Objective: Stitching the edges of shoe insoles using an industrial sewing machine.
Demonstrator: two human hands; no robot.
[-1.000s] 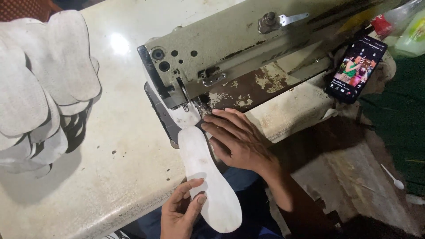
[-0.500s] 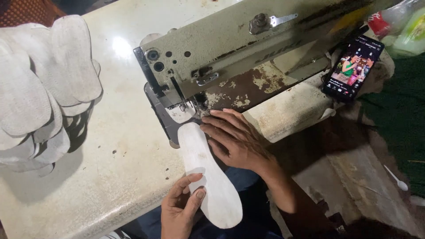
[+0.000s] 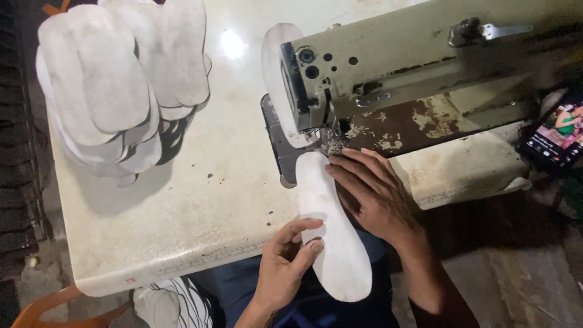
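Both forearms bare, no sleeves; blue trousers cover the lap.

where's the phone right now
In the head view, the phone lies at the far right edge, screen lit, beside the sewing machine base and beyond the person's right hand.

You're looking down at a worn cream table [image 3: 182, 206] catching lamp glare [image 3: 233, 44]; dark floor [image 3: 522, 267] is showing at right, an orange chair [image 3: 54, 307] below left.

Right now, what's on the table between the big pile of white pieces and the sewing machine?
Only bare, stained tabletop lies between the pile of white pieces and the sewing machine, as the head view shows.
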